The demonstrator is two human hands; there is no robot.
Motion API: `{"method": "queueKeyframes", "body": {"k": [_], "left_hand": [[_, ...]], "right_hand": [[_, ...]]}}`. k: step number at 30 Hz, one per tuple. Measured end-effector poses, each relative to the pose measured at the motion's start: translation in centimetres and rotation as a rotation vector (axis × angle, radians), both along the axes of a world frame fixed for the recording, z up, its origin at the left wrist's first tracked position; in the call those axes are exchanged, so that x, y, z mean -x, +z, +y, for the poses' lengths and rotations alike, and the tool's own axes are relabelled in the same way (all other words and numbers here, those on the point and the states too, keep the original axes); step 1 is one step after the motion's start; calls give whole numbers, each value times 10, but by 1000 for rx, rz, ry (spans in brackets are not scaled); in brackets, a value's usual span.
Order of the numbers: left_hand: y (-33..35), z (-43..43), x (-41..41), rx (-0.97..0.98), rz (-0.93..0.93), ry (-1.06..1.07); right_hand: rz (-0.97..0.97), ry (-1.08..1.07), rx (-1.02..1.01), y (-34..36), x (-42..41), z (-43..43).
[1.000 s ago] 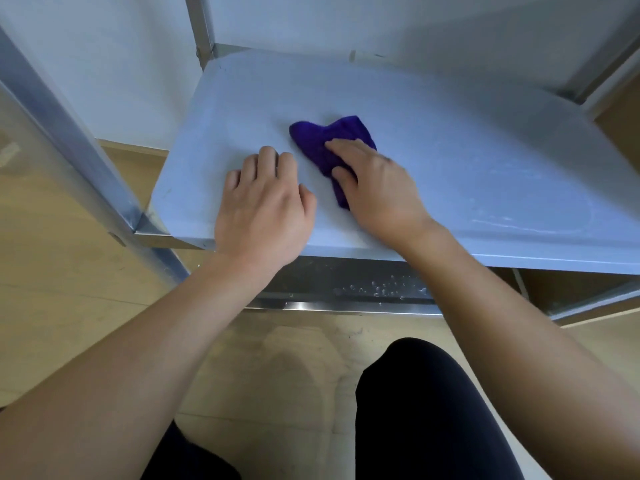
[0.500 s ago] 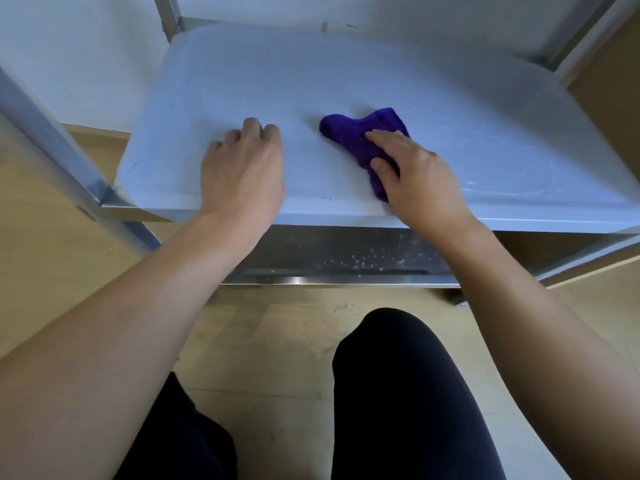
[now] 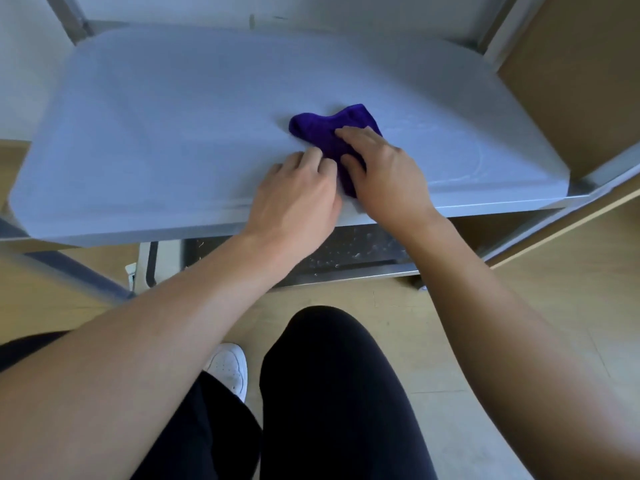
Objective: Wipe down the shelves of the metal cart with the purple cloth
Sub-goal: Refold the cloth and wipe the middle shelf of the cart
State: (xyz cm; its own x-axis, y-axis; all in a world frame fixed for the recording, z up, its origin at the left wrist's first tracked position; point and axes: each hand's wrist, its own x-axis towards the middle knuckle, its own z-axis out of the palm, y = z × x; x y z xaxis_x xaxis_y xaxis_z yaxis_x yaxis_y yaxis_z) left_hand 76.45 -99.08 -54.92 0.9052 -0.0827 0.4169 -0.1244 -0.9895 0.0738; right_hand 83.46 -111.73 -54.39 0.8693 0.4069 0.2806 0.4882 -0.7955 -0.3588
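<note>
The purple cloth (image 3: 332, 133) lies bunched on the pale shelf (image 3: 173, 116) of the metal cart (image 3: 588, 183), right of centre and near the front edge. The right hand (image 3: 384, 171) presses down on it, palm low, fingers spread over the fabric, thumb tucked against its near side, pinning rather than gripping. The left hand (image 3: 298, 199) sits just beside it, fingers curled loosely, fingertips touching the cloth's left edge, the heel resting at the shelf's front lip. Both forearms reach forward from below, bare, angling in toward each other. Beneath, a lower shelf (image 3: 346, 251) shows droplets, and a knee in black (image 3: 332, 375) bends over the wooden floor (image 3: 519, 306).
</note>
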Motion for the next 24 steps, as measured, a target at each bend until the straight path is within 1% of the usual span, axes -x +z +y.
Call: {"method": "queueKeyframes", "body": {"k": [4,8,10,12,17,21,23,24], "left_hand": [[-2,-4,-6,-65,-42,-3],[-10,3,-5,-43,-43,13],[-12,4,-4,-51,-28,6],[-15,-1,-6,-74,-31,19],[-16,-5,-7,-95,-42,71],[-15,-6,-6,-117,-25,52],[-15,-7,-8,-127,-36,58],[-16,-7,-9,-129,-48,56]], "right_hand": [[-13,-73,-4,3,-12,-23],[15,-261,27,9,-34,-66],[9,-334,21,9,-34,-68],[-27,-323,23,7,-27,-53],[-99,-74,-55,-6,-1,8],[-11,-71,-111,-3,-11,-11],[10,-123,-79,0,-25,-39],[18,-181,-58,2,-32,-55]]}}
